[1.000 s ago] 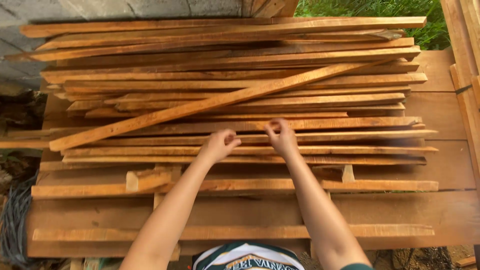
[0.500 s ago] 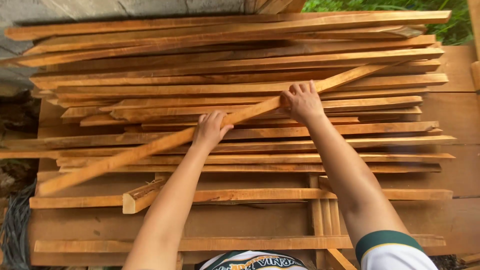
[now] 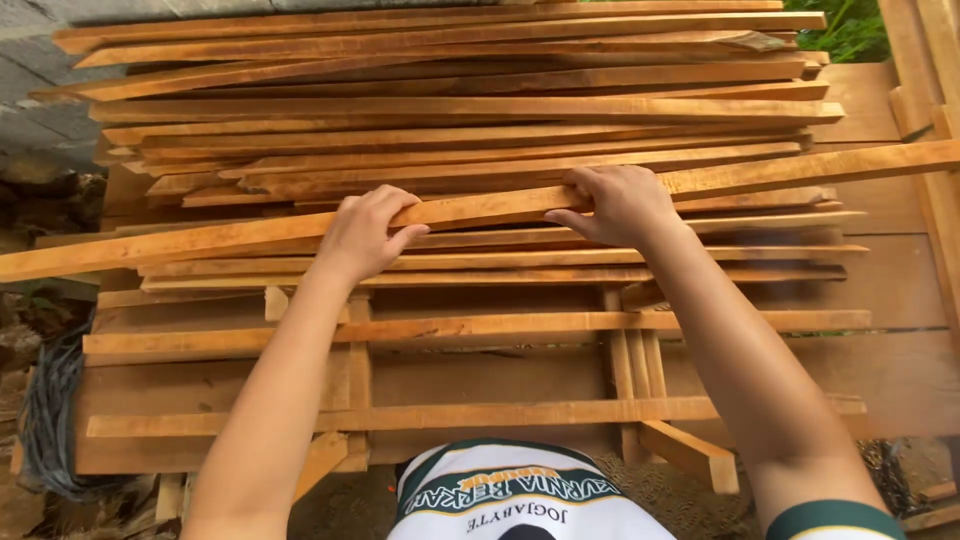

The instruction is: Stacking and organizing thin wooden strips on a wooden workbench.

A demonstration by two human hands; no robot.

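Observation:
A long orange-brown wooden slat lies nearly level across the top of a wide pile of similar slats. My left hand grips it left of its middle, fingers curled over the top edge. My right hand grips the same slat further right. The slat's left end sticks out past the pile at the frame's left edge, and its right end reaches the right edge.
The pile rests on a wooden bench frame with cross rails and short uprights. Upright boards lean at the right. A grey wall stands at the back left, dark cables hang at the lower left, grass shows top right.
Both hands reached onto the diagonal slat and took hold of it. The slat has swung from a steep diagonal to nearly level and come toward me.

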